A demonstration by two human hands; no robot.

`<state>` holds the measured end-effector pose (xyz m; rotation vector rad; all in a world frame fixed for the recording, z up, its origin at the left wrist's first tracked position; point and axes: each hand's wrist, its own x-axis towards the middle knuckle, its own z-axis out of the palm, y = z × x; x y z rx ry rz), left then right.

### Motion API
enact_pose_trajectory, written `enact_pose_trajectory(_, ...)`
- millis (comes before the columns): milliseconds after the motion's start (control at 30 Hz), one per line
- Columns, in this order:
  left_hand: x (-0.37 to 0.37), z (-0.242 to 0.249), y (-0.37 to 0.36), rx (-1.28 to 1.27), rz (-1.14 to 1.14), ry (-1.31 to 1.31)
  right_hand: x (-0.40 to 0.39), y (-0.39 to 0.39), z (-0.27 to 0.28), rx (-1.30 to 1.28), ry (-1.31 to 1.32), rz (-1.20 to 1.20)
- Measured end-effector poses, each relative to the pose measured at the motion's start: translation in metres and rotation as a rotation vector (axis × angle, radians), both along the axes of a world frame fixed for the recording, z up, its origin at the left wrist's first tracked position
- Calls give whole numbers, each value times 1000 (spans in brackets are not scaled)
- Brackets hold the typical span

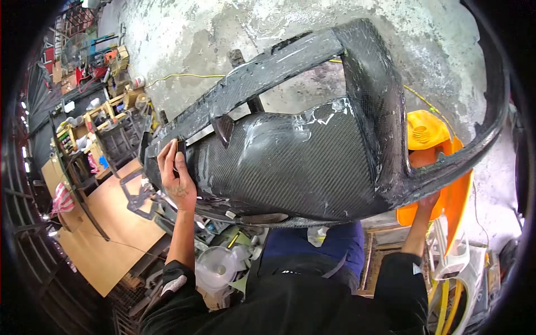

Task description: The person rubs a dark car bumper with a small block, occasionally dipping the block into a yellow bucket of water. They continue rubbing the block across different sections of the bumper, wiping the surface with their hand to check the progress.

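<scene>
A large black carbon-fibre body panel (301, 162) spans the middle of the head view, tilted, with a long opening through its upper part. Its weave shows, with glossy patches and whitish marks on the surface. My left hand (177, 178) grips the panel's left end, thumb and fingers closed about the edge. At the lower right edge my right hand (425, 205) reaches beneath the panel and supports it; its fingers are mostly hidden behind the rim.
Orange and yellow plastic parts (460, 192) stand at the right, near a white frame-like piece (460, 257). On the left lie a wooden board (106, 234) and shelves of tools. A clear plastic tub (216, 268) sits below. A yellow cord (184, 75) crosses the concrete floor (184, 33).
</scene>
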<state>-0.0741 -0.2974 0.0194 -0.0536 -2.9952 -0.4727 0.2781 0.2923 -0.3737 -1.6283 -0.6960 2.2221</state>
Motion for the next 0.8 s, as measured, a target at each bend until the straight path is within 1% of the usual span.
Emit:
enact_pose_trajectory(67, -1, 3, 0, -31, -28, 13, 11, -6, 79, -11, 192, -107)
enact_pose_trajectory(100, 0, 4, 3, -5, -12, 14, 0, -5, 117, 16, 192, -93)
enact_pose_trajectory(167, 1, 5, 1, 22, -7, 43, -38, -37, 223, -112, 740, 144)
enact_pose_trajectory(233, 2, 6, 1, 89, -7, 77, -99, -93, 316, -189, 628, 15)
enact_pose_trajectory(267, 3, 7, 0, 124, -12, 76, -123, -123, 342, 141, 565, 429)
enact_pose_trajectory(300, 3, 9, -2, 151, -26, 87, -168, -151, 374, 316, 491, 870)
enact_pose_trajectory(333, 4, 9, -5, 177, -39, 98, -211, -181, 400, 535, 449, 1223)
enact_pose_trajectory(367, 5, 9, -8, 220, -38, 91, -238, -216, 402, 865, 470, 1530)
enact_pose_trajectory(400, 5, 10, -10, 247, -40, 87, -257, -249, 402, 1061, 299, 1792)
enact_pose_trajectory(467, 5, 13, -12, 315, -49, 93, -280, -315, 384, 1460, 151, 1631)
enact_pose_trajectory(567, 2, 18, -17, 364, -40, 87, -330, -362, 375, 1553, 33, 1605)
enact_pose_trajectory(633, 1, 21, -20, 401, -31, 63, -340, -375, 377, 1546, 24, 1761)
enact_pose_trajectory(667, 0, 19, -24, 463, -23, 57, -332, -374, 381, 1560, -2, 1751)
enact_pose_trajectory(733, -1, 17, -32, 529, -8, 58, -294, -370, 392, 1531, 368, 1804)
enact_pose_trajectory(767, -1, 17, -35, 549, 0, 11, -277, -371, 400, 1507, 352, 1794)
enact_pose_trajectory(800, -4, 17, -37, 565, 1, -34, -267, -370, 407, 1545, 295, 1851)
